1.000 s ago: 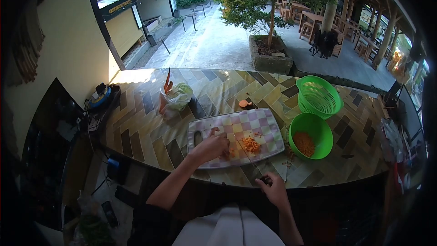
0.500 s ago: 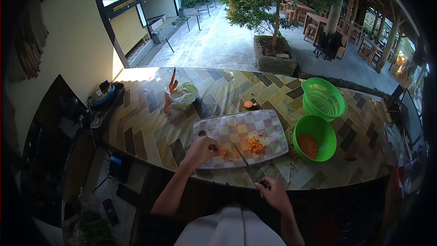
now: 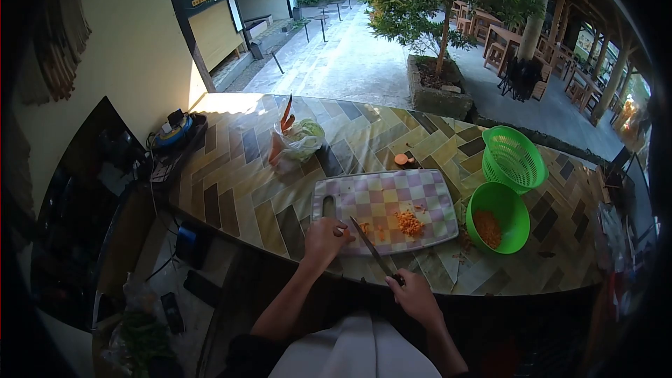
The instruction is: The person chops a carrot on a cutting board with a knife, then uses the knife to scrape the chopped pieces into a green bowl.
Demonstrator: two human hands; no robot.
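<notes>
Left hand [image 3: 325, 236] has slid back from mid-board to the near left edge of the board [image 3: 364, 192]. A second ago it sat over the orange bits beside the carrot pile [image 3: 408, 223]; now it rests at the board's front-left corner, just below the handle slot. Fingers curled together, knuckles up; cannot tell if they pinch a carrot piece underneath. A few loose orange bits lie just right of the fingertips.

The knife [image 3: 371, 248] has moved left with it. Earlier the blade lay near the pile, now its tip points up-left, almost touching the left hand, with the blade slanting down-right across the board's near edge. The right hand [image 3: 414, 294] is clamped on the handle, fist closed, held low off the counter's front edge close to the body. Wrist is bent slightly, forearm running back down-right.

Judgement: the last stub looks nearly used up, and the hands seem to be resetting for a fresh cut or gathering scraps.

The pile stays put right of centre on the board, clear of both hands. Further right, the green bowl [image 3: 498, 217] holds more chopped carrot, touching the board's right end; the green basket [image 3: 513, 157] sits behind it. Camera has also shifted, so the whole scene sits further right in view.
</notes>
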